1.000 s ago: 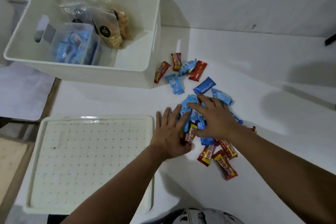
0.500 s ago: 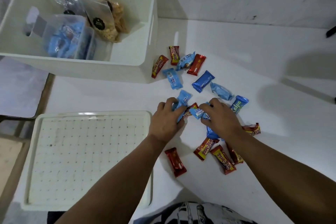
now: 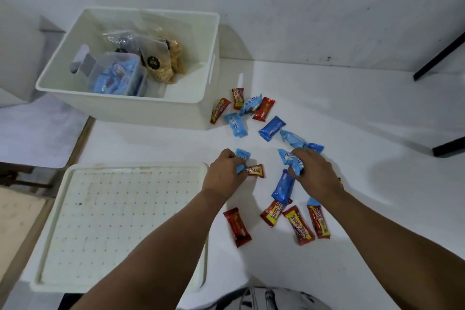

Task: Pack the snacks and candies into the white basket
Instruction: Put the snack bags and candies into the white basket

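The left hand (image 3: 225, 173) had its fingers curled round a light-blue candy (image 3: 242, 160) and a red-and-yellow bar (image 3: 256, 171), while the right hand (image 3: 315, 171) gripped a small bunch of light-blue wrappers (image 3: 292, 160). In the head view, a second earlier both hands lay flat over one heaped pile; half a second later that pile was spread apart, and now each hand had closed on its own share. A dark-blue packet (image 3: 283, 187) lay just beside the right hand, and red bars (image 3: 298, 224) sat nearer the person, with one red bar (image 3: 237, 226) apart to the left. More candies (image 3: 247, 108) lay on the desk (image 3: 352, 108) beside the white basket (image 3: 208, 58), which already held bagged snacks (image 3: 161, 60). The perforated lid (image 3: 120, 221) rested left of the hands. Judged from this, gathering had turned into grasping, and a carry to the basket seemed due next.
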